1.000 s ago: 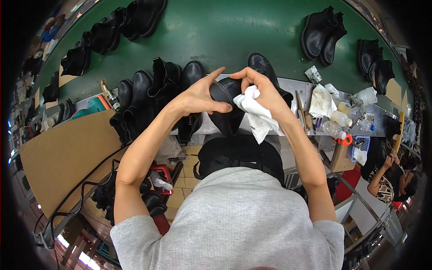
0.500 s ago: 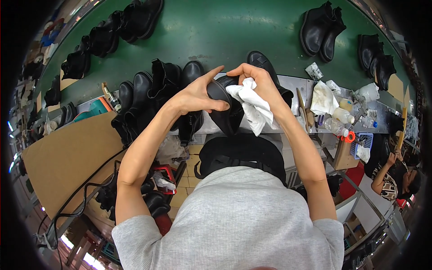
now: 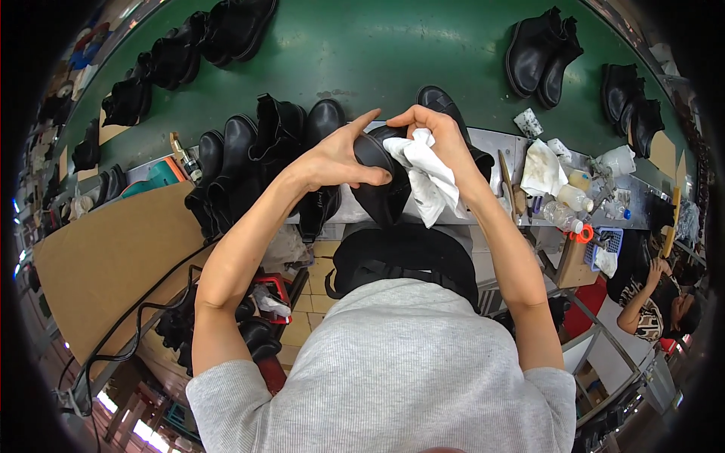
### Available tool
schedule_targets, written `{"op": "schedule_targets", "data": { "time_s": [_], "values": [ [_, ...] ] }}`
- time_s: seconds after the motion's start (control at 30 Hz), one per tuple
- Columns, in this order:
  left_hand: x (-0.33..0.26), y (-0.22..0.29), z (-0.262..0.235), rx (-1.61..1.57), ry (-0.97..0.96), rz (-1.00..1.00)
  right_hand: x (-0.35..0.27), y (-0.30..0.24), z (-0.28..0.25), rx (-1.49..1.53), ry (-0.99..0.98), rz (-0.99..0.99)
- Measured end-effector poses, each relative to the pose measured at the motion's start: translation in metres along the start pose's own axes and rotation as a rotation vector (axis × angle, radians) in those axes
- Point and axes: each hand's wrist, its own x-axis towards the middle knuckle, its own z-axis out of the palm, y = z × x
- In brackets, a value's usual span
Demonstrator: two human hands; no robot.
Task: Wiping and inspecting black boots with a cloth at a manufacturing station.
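Since half a second ago the white cloth (image 3: 427, 177) shifted slightly toward 6 o'clock on the black boot (image 3: 381, 181), which the left hand (image 3: 340, 158) grips above the green belt (image 3: 393, 53), while the right hand (image 3: 442, 136) pinches the cloth; firm, even strokes seem best.

Right hand (image 3: 442, 140): I see it shifted slightly left and up over the black boot (image 3: 381, 181) versus a second ago.
White cloth (image 3: 427, 181): hangs lower and longer now, earlier bunched tighter.
Left hand (image 3: 340, 155): forefinger now stretches further toward the right hand.
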Motion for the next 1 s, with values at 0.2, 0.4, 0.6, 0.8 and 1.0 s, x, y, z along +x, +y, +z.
{"op": "schedule_targets", "data": {
  "time_s": [0.2, 0.4, 0.6, 0.8, 1.0],
  "values": [
    [0.0006, -0.0027, -0.0011, 0.002, 0.005, 0.018, 0.0009, -0.0009, -0.0086, 0.077, -0.141, 0.103],
    [0.0013, -0.0007, 0.0012, 0.018, 0.015, 0.047, 0.0001, 0.0009, -0.0020, 0.056, -0.026, 0.024],
    [-0.0003, 0.0008, 0.0031, 0.017, 0.011, 0.022, -0.0007, -0.0030, -0.0098, 0.105, -0.118, 0.096],
    [-0.0002, -0.0002, 0.0044, 0.027, 0.026, 0.025, -0.0015, 0.0002, -0.0068, 0.133, -0.080, 0.114],
    [-0.0008, -0.0025, 0.0054, 0.021, 0.017, 0.048, -0.0045, -0.0058, -0.0112, 0.132, -0.149, 0.119]
  ]
}}
